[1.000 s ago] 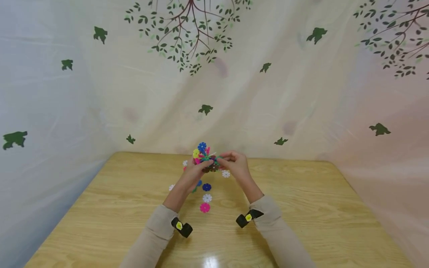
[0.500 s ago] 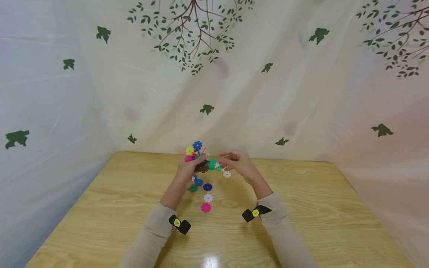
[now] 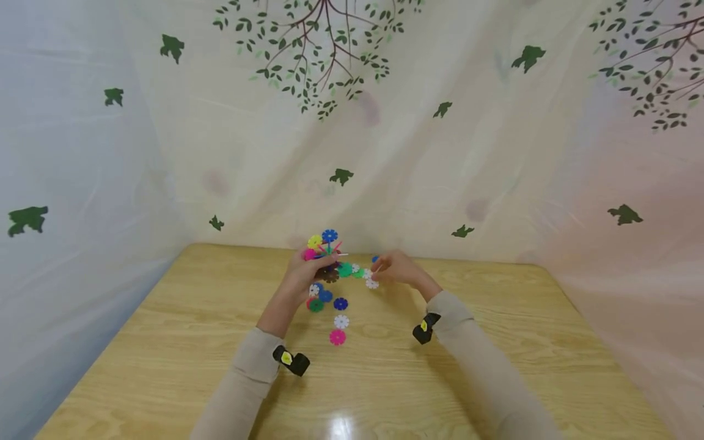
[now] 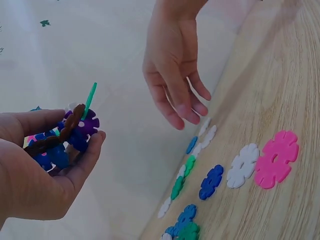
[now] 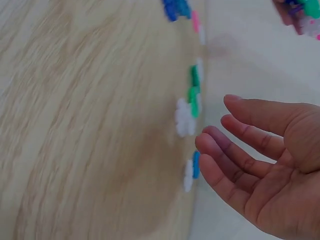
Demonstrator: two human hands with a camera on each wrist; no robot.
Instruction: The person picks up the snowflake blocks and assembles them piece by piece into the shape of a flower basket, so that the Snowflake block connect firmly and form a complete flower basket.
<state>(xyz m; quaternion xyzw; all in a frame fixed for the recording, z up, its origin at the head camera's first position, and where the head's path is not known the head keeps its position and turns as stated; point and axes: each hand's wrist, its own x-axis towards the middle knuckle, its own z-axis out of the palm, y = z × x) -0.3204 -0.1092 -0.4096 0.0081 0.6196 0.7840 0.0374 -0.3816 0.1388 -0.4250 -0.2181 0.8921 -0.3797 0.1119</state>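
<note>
Between the thumb and fingers of my left hand (image 3: 297, 280) is a cluster of interlocking snowflake discs (image 4: 89, 125), held up over the far part of the table. Blue, yellow, pink, purple and brown discs show in it, and a green one stands edge-on at its top in the left wrist view. My right hand (image 5: 272, 162) hovers low at the far side with relaxed, parted fingers and nothing in them. Close to its fingertips lie loose white discs (image 3: 372, 284) and a blue disc (image 3: 376, 260). Left of those are loose green discs (image 3: 344, 269).
On the wooden table (image 3: 495, 366), a pink disc (image 3: 338, 337), a white disc (image 3: 341, 321) and a dark blue disc (image 3: 341, 304) form a line toward me. Near my left wrist lie a green disc (image 3: 316, 305) and several others. A printed cloth hangs behind the table.
My right hand has left the cluster and moved right and down toward the loose discs. My left hand, still holding the cluster, has shifted slightly left.
</note>
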